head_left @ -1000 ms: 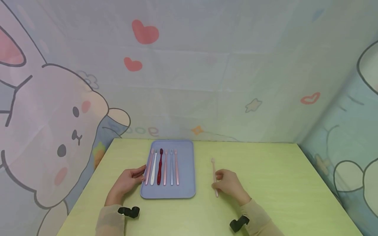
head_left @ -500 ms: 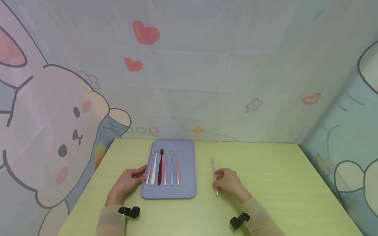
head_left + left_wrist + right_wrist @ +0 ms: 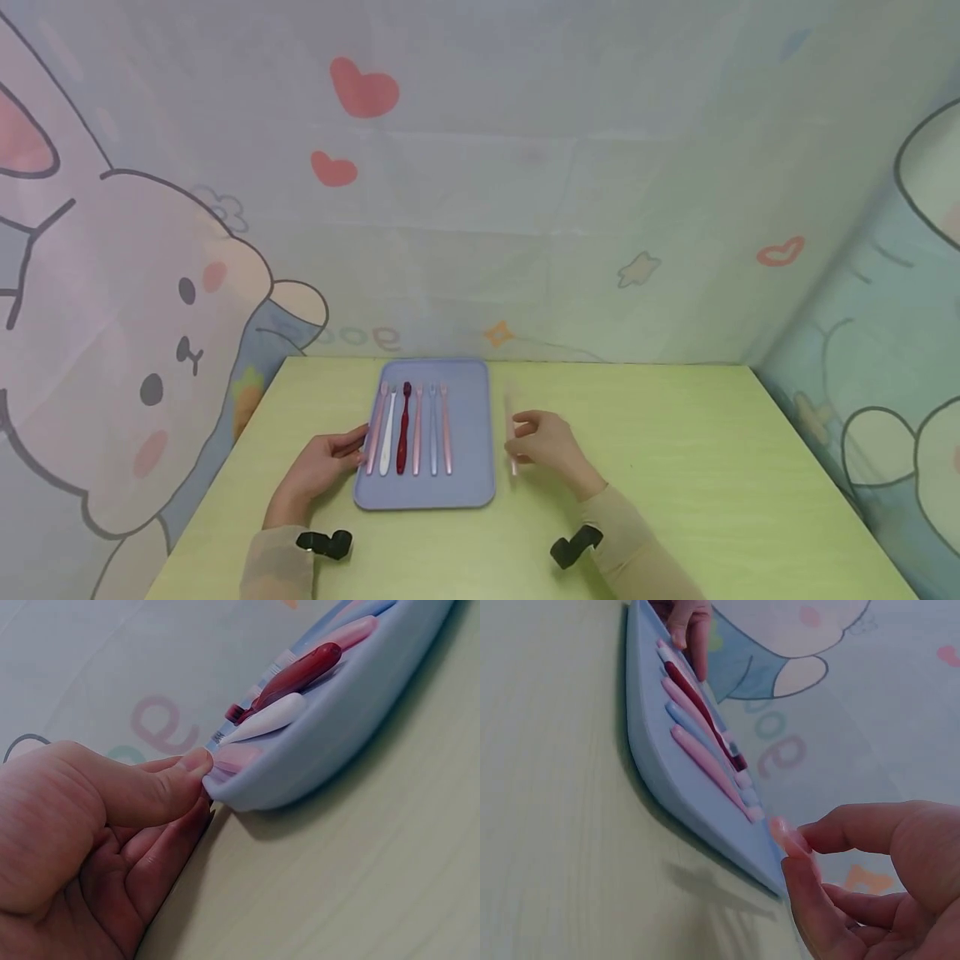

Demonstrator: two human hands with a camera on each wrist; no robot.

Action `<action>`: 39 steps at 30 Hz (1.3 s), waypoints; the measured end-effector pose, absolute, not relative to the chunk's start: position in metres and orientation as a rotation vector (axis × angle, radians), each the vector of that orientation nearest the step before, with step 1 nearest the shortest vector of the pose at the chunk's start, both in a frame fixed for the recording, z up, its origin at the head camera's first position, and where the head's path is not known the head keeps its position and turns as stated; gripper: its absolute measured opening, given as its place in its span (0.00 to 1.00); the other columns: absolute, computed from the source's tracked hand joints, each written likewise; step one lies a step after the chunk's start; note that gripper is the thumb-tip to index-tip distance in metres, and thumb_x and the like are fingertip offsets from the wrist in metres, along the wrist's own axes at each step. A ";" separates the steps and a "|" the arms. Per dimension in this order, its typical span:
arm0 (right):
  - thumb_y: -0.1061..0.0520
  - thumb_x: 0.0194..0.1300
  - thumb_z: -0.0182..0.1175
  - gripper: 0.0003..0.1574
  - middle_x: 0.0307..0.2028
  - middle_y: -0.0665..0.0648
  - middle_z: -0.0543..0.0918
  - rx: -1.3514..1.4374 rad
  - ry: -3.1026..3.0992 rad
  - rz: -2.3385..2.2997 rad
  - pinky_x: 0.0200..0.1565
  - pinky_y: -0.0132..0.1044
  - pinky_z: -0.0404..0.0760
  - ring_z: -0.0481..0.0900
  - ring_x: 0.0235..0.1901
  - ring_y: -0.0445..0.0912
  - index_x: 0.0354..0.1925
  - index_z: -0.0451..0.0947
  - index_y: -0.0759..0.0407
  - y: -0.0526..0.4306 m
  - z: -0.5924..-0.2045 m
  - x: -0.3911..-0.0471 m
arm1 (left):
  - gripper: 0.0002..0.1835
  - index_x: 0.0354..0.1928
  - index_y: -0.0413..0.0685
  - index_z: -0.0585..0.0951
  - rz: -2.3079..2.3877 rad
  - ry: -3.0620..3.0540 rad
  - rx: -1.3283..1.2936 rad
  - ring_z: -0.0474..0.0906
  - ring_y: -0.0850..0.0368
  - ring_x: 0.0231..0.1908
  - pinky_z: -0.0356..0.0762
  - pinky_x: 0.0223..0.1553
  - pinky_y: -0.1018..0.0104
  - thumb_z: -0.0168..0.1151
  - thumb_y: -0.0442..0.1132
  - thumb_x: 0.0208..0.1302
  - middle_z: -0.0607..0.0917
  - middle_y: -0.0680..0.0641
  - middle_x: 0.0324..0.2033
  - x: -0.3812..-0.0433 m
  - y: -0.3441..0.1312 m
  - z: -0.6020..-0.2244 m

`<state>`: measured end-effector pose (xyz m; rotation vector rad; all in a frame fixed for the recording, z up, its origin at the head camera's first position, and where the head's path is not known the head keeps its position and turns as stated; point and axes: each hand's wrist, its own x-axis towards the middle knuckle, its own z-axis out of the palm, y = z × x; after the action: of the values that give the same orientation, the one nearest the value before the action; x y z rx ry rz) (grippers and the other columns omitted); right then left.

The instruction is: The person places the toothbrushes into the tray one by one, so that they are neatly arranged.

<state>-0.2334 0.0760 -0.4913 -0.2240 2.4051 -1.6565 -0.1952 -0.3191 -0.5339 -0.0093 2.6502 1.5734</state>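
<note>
My left hand (image 3: 318,468) pinches the left rim of a blue-purple tray (image 3: 471,492), thumb on top. Several toothbrushes lie side by side in the tray, heads toward the back: a pink one at the left, then a white toothbrush (image 3: 387,437), a dark red toothbrush (image 3: 402,433), a pink one, a blue toothbrush (image 3: 433,437) and another pink toothbrush (image 3: 447,433). Just right of the tray, my right hand (image 3: 551,450) pinches a pale pink toothbrush (image 3: 789,838) between thumb and fingers. It is raised off the table and blurred in the head view.
The tray rests on a yellow-green table (image 3: 660,467). Behind the table hangs a printed cloth backdrop (image 3: 562,208) that also closes off both sides. Inside the tray, bare surface lies right of the rightmost pink toothbrush.
My right hand has lifted the pale pink toothbrush off the table and carried it left, close to the tray's right edge. My left hand stays at the tray rim.
</note>
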 end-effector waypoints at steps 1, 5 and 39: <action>0.68 0.58 0.71 0.38 0.46 0.66 0.87 -0.241 2.404 -1.652 0.38 0.41 0.91 0.90 0.34 0.50 0.66 0.76 0.76 0.070 -0.491 -0.234 | 0.28 0.73 0.37 0.76 1.577 2.645 -0.010 0.78 0.41 0.68 0.69 0.72 0.44 0.68 0.31 0.73 0.80 0.36 0.67 -0.195 -0.319 -0.534; 0.68 0.56 0.69 0.39 0.45 0.66 0.87 -0.307 2.407 -1.629 0.36 0.40 0.91 0.89 0.32 0.49 0.66 0.76 0.76 0.049 -0.492 -0.236 | 0.28 0.73 0.36 0.76 1.588 2.637 0.001 0.78 0.40 0.67 0.69 0.71 0.44 0.68 0.30 0.73 0.80 0.35 0.67 -0.194 -0.319 -0.534; 0.66 0.55 0.73 0.30 0.33 0.55 0.88 -0.470 2.778 -1.127 0.35 0.35 0.85 0.82 0.31 0.43 0.56 0.82 0.77 -0.015 -0.496 -0.252 | 0.28 0.73 0.36 0.75 1.561 2.657 0.037 0.77 0.40 0.68 0.66 0.72 0.44 0.67 0.30 0.73 0.82 0.35 0.65 -0.195 -0.326 -0.531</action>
<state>-0.2518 -0.0153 -0.4957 -0.4702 2.7784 -1.1269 -0.1945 -0.3259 -0.5313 0.0369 2.6570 1.5613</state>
